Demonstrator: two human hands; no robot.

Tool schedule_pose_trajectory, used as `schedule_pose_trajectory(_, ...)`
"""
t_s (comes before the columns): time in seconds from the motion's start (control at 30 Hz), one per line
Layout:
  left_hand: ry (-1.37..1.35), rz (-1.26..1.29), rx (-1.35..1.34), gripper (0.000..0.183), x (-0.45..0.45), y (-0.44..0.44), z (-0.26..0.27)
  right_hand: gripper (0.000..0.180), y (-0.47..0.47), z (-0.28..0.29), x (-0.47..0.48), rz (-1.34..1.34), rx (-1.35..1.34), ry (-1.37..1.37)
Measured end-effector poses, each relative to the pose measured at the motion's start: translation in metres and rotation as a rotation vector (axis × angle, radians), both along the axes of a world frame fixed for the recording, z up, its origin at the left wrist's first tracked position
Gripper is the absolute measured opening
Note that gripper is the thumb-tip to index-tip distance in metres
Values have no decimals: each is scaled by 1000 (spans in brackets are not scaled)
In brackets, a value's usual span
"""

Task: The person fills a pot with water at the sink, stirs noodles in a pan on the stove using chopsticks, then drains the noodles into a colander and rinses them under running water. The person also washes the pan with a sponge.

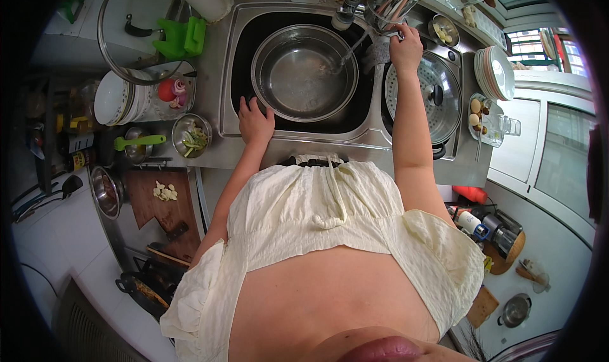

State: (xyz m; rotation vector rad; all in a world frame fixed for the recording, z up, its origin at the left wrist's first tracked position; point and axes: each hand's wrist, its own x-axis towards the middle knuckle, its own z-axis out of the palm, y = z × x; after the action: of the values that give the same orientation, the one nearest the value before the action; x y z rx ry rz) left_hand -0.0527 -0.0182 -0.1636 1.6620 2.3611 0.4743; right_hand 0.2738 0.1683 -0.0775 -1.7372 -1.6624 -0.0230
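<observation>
A large stainless steel pot (304, 74) stands in the left sink basin with some water in it. My left hand (257, 122) rests with its fingers apart at the basin's front left edge, beside the pot. My right hand (407, 48) grips the handle of a shiny metal pitcher (394, 3), held beside the faucet (349, 8). A thin stream of water falls into the pot's right side; whether it comes from the pitcher or the faucet I cannot tell. Beneath my right forearm, a glass-lidded steamer (440, 98) sits over the right basin.
Left of the sink are a bowl of cut greens (191, 135), stacked white bowls (116, 98) and a green brush (140, 142). A cutting board (164, 191) holds chopped garlic and a cleaver. To the right are stacked plates (495, 73) and a tray with eggs (490, 122).
</observation>
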Motion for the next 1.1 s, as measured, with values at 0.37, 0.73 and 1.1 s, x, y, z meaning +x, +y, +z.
schedule_pose_trajectory(0.37, -1, 7, -9, 48, 0, 1, -1, 23, -1, 0, 0, -4, -22, 34)
schedule_pose_trajectory(0.73, 5, 2, -19, 47, 1, 1, 3, 23, 1, -5, 2, 5, 4, 63)
schedule_pose_trajectory(1.1, 10, -6, -2, 47, 1, 0, 2, 23, 0, -4, 2, 6, 13, 56)
